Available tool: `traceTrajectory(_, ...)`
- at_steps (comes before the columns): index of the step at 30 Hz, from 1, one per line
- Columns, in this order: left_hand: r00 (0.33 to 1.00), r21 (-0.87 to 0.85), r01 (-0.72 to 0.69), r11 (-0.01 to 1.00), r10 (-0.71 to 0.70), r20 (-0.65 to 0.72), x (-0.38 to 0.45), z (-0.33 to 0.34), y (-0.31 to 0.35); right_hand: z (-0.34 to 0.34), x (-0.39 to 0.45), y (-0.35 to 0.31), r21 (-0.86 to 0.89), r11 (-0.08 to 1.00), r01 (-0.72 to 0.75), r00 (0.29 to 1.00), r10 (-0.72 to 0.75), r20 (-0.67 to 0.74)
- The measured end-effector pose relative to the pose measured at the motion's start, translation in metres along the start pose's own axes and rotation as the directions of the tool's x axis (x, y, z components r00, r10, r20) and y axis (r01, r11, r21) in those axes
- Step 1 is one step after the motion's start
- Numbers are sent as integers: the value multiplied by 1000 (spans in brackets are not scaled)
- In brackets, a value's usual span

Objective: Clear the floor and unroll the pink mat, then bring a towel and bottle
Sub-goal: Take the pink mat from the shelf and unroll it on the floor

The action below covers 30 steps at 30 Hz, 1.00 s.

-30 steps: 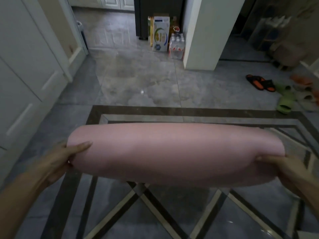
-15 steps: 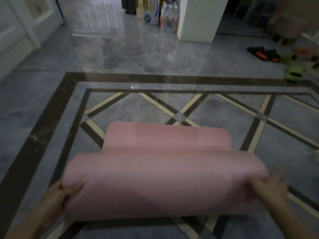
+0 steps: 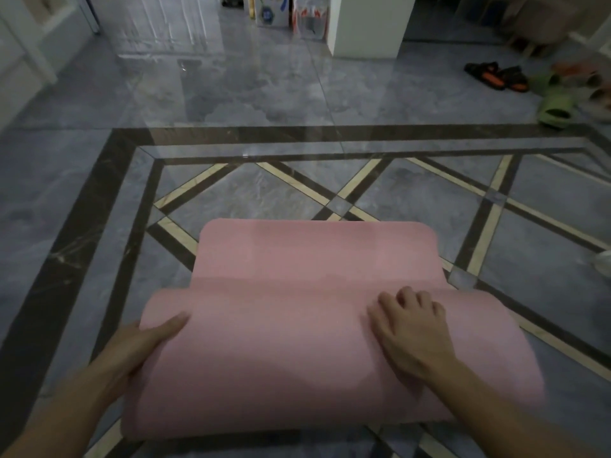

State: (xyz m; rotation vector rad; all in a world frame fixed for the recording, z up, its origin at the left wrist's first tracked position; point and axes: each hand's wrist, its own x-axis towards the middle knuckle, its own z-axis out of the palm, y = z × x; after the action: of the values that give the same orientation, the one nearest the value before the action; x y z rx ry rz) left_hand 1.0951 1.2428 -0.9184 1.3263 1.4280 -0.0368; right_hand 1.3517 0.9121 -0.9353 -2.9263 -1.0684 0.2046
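Note:
The pink mat is low over the grey tiled floor, partly unrolled. Its free end lies flat ahead of me, and the thick roll fills the lower middle of the head view. My left hand grips the roll's left end, thumb on top and fingers under the edge. On top of the roll, right of centre, my right hand rests palm down with its fingers spread. No towel shows. A pack of bottles stands far back by the white pillar.
A white pillar stands at the back, with printed cartons to its left. Black-and-orange slippers and green slippers lie at the back right. White cabinet doors line the left. A pale object sits at the right edge.
The rolled mat was held up in both hands; it has come down to the floor and its free end has unrolled forward. My right hand moved from the roll's right end onto its top.

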Motion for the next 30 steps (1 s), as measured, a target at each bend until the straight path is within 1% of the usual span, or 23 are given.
traceTrajectory(3,1000,-20,2,1000,-1,24,-4,-2,-8,-10,7,36,-27,991,-131,985,134,112)
traceTrajectory(5,997,21,-29,999,28,78,-11,2,-14,-12,13,37,15,990,-139,978,135,157)
traceTrajectory(7,989,178,-61,982,35,145,-21,7,-16,-8,12,19,91,992,-90,971,67,230)
traceTrajectory(8,990,298,-74,952,35,135,-28,10,-14,-3,8,9,109,992,-62,961,30,275)
traceTrajectory(9,994,414,-95,905,60,96,-32,12,-12,3,3,1,115,992,-43,948,4,319)
traceTrajectory(10,995,503,-86,860,101,-1,-34,14,-8,9,-5,-5,118,992,-35,939,-7,344)
traceTrajectory(11,967,566,-106,818,218,-135,-37,21,-3,14,-14,-7,118,992,-35,940,-8,342)
traceTrajectory(12,902,612,-201,765,389,-190,-40,31,4,17,-23,-8,118,992,-35,947,-5,321)
traceTrajectory(13,809,673,-330,662,566,-159,-45,47,11,19,-32,-9,120,992,-31,955,-6,295)
traceTrajectory(14,729,732,-434,525,682,-58,-49,68,18,21,-42,-10,121,992,-16,960,-18,278)
traceTrajectory(15,686,757,-516,400,723,85,-54,92,23,22,-53,-11,123,992,-2,959,-33,283)
traceTrajectory(16,687,760,-564,323,695,214,-58,116,26,22,-64,-10,125,992,6,955,-43,293)
traceTrajectory(17,723,768,-575,284,615,314,-62,138,25,19,-74,-10,126,992,17,953,-54,297)
traceTrajectory(18,766,786,-563,254,518,382,-67,155,21,16,-84,-10,126,992,30,954,-66,293)
traceTrajectory(19,796,809,-546,219,436,419,-72,165,13,10,-91,-11,130,991,42,957,-77,281)
traceTrajectory(20,814,833,-525,174,387,432,-80,168,2,5,-95,-12,138,989,49,962,-84,261)
traceTrajectory(22,816,865,-488,114,411,406,-101,161,-24,-4,-98,-16,175,985,7,972,-48,230)
traceTrajectory(23,809,876,-471,100,444,384,-112,156,-35,-5,-96,-19,196,980,-37,968,-14,251)
traceTrajectory(24,810,887,-452,95,460,364,-131,148,-48,-3,-102,-23,187,980,-67,953,7,302)
traceTrajectory(25,794,887,-452,91,493,354,-148,142,-57,0,-106,-26,162,984,-76,939,16,343)
traceTrajectory(27,746,879,-472,63,560,361,-177,136,-72,10,-134,-32,121,992,-41,913,-12,409)
traceTrajectory(29,722,860,-504,83,588,366,-194,134,-80,17,-181,-34,117,993,16,904,-65,424)
traceTrajectory(30,730,858,-504,93,576,367,-199,135,-82,17,-207,-34,110,993,48,906,-90,414)
